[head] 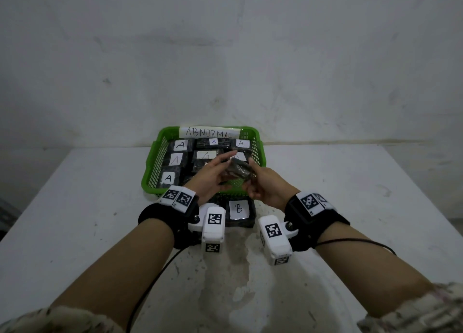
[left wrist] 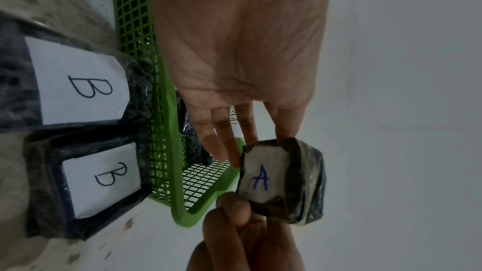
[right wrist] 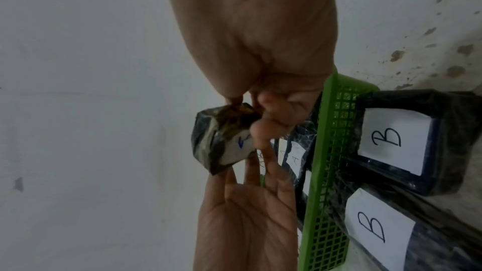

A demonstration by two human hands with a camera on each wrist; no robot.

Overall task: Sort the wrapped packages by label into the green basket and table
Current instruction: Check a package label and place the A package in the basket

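A small dark wrapped package hangs over the near edge of the green basket. Its white label shows a blue A in the left wrist view. My right hand pinches the package with curled fingers. My left hand lies open beside it, and its straight fingertips touch the package's edge. Several dark packages labelled A fill the basket. Two packages labelled B lie on the table just in front of the basket.
A paper sign reading ABNORMAL hangs on the basket's far rim. The basket stands at the back of the white table, against a pale wall. In the head view one B package shows between my wrists.
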